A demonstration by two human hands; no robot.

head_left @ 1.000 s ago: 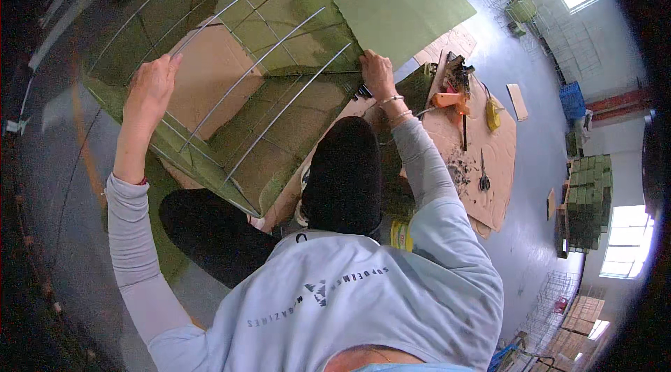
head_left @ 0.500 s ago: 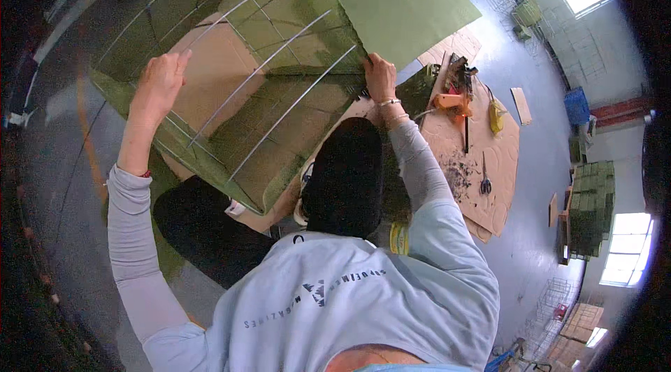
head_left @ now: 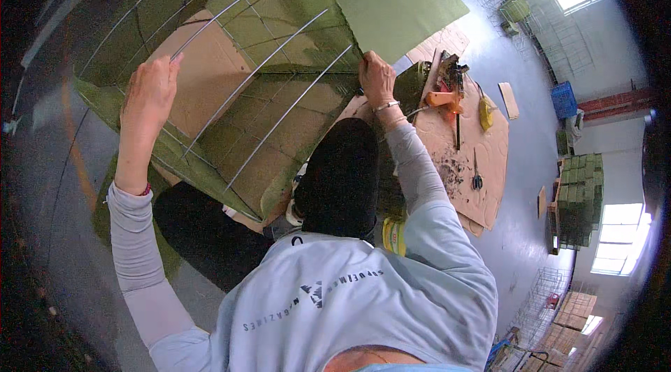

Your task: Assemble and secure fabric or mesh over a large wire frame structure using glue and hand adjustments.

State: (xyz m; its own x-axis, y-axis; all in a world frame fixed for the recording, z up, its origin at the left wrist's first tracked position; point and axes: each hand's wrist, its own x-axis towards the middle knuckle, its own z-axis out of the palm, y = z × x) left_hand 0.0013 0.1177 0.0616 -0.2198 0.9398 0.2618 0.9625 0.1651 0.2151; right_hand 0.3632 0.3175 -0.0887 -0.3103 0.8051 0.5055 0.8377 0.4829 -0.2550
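Wire frame (head_left: 237, 92), covered in green fabric, stands tilted over the cardboard sheet (head_left: 461, 141) on the floor before the seated person. Left hand (head_left: 150, 92) grips a wire rib at its near left side; right hand (head_left: 377, 78) pinches the green sheet (head_left: 398, 5) against the frame's right edge. Scissors (head_left: 476, 178) lie right.

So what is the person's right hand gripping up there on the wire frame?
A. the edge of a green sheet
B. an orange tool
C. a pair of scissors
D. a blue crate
A: the right hand pinches the lower edge of the green sheet against the wire frame, while the orange tool and scissors lie on the cardboard.
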